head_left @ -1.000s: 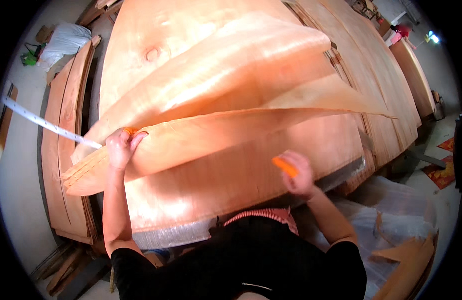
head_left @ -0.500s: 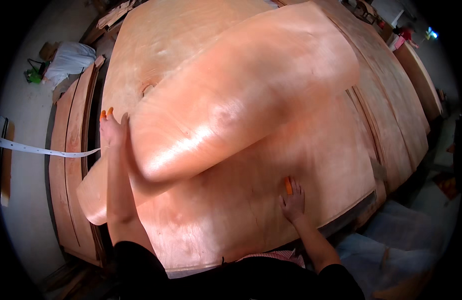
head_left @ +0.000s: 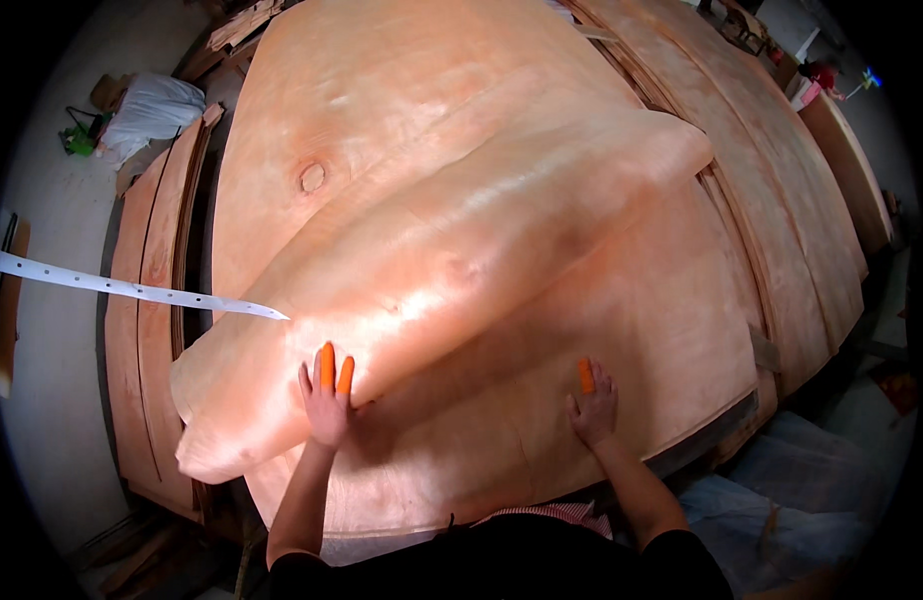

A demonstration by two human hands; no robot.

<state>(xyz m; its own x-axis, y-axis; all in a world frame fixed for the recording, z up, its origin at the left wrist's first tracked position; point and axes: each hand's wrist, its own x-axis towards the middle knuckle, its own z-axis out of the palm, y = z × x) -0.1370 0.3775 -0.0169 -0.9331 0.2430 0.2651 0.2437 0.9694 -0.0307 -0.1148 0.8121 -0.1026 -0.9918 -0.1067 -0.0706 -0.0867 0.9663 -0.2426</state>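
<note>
A large thin sheet of wood veneer [head_left: 452, 240] curls over itself in a long shiny fold, running from the lower left to the upper right. My left hand [head_left: 329, 408] lies on the near side of the fold, fingers spread, with orange covers on two of them. Flat on the veneer sheet beneath [head_left: 462, 450], to the right, rests my right hand [head_left: 594, 410]; its fingers are stretched and one wears an orange cover. A white perforated strip [head_left: 142, 291] reaches in from the left, its tip over the folded veneer.
Stacked veneer sheets [head_left: 147, 330] stand on the left, and more [head_left: 782, 200] lie along the right. A white sack [head_left: 157, 112] sits at the upper left. Clear plastic film [head_left: 792, 490] lies at the lower right. Someone in red [head_left: 817, 75] is far off at the upper right.
My left hand has come down and right from the sheet's left edge onto the fold. The raised veneer has sunk lower and flatter, uncovering a round knot. The right hand stays nearly in place.
</note>
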